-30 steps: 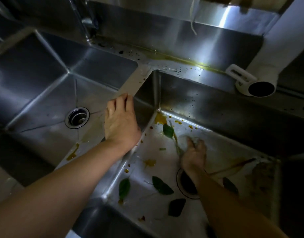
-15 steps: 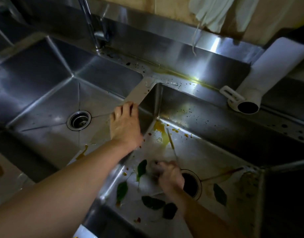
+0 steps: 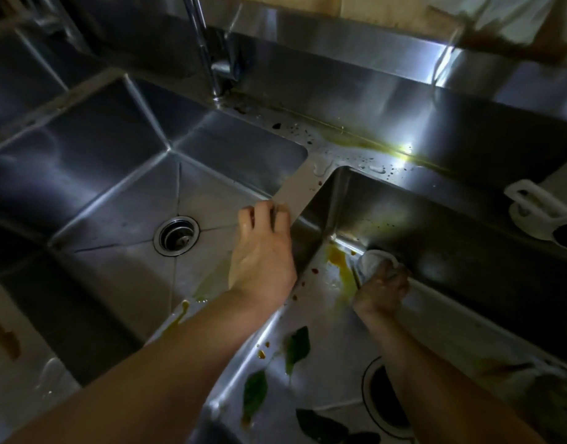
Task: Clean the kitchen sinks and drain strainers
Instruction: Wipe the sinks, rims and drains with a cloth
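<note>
Two steel sinks sit side by side, split by a narrow divider. The left sink has a metal drain strainer in its floor. The right sink is dirty, with a yellow stain, brown specks and several green leaves near its dark drain opening. My left hand rests on the divider, fingertips bent over its edge. My right hand grips a white cloth and presses it against the sink floor by the back wall, beside the yellow stain.
A faucet pipe rises behind the left sink. Water drops and a yellow streak lie on the back ledge. A white plastic holder sits at the right edge. More yellow smears mark the left sink's near side.
My right hand with the cloth has swept from near the drain back up to the far-left part of the right sink floor. My left hand has stayed on the divider.
</note>
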The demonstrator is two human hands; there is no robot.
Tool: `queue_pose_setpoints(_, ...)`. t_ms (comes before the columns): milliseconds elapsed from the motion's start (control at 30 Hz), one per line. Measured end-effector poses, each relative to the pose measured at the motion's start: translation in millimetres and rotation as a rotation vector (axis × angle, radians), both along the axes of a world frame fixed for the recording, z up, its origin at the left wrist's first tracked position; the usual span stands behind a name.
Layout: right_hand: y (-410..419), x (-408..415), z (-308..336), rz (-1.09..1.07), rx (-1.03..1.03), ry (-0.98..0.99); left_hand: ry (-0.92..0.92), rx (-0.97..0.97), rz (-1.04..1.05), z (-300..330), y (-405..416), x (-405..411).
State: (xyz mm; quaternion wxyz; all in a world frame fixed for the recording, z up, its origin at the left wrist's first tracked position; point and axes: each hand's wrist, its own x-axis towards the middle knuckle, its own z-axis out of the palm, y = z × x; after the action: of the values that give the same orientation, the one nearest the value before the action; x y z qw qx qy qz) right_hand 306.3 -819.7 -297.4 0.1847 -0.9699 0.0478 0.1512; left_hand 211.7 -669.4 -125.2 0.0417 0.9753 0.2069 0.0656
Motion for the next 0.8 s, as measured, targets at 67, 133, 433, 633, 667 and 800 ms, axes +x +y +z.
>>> queue_pose_setpoints(67, 12.2, 0.7, -4.8, -0.005, 0.002, -0.041, 0.002, 0.010, -0.006, -0.6, 0.6, 0.3)
queue_pose_setpoints(133, 19.4, 0.9, -11.3, 0.114, -0.033, -0.066, 0.011, 0.018, -0.014, -1.1, 0.5, 0.0)
queue_pose_setpoints(433, 25.6, -2.7, -17.1, 0.617, 0.085, -0.090, -0.019, 0.029, -0.023, -1.3, -2.4, -0.6)
queue_pose_setpoints(633, 11.8, -99.4, -15.2, 0.805, 0.117, 0.032, -0.011, 0.035, -0.015, 1.1, -3.4, -0.6)
queue_pose_setpoints(667, 6.8, -116.0, -13.3, 0.832, 0.120, 0.028, -0.006, 0.028, -0.015, 1.6, -4.2, -1.3)
queue_pose_setpoints(800, -10.1, -164.3, -1.8, 0.954, 0.119, 0.028, 0.036, 0.013, -0.008, 10.6, -7.3, -0.9)
